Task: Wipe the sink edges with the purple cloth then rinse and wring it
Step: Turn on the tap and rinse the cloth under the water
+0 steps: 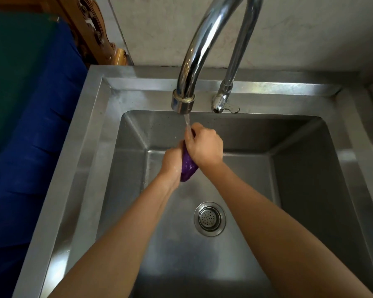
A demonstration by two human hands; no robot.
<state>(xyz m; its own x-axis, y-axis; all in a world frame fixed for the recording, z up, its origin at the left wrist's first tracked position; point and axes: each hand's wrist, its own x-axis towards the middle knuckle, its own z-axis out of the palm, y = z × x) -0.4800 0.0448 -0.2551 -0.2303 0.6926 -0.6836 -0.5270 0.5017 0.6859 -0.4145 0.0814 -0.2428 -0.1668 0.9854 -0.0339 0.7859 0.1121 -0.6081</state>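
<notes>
both hands clench the purple cloth [188,166] over the sink [91,134] basin; right hand [205,147] wrapped around its top under the tap [182,102] stream; left hand [170,162] gripping lower, cloth end hanging between them.

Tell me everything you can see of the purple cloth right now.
The purple cloth is bunched into a tight roll, held above the sink basin under the tap. It looks wet and glossy, with a faint bumpy texture. The left hand grips its lower part and the right hand covers its upper part, so only a middle strip and the rounded lower end show. A thin stream of water falls onto it by the right hand. It touches nothing but the hands and water.
</notes>
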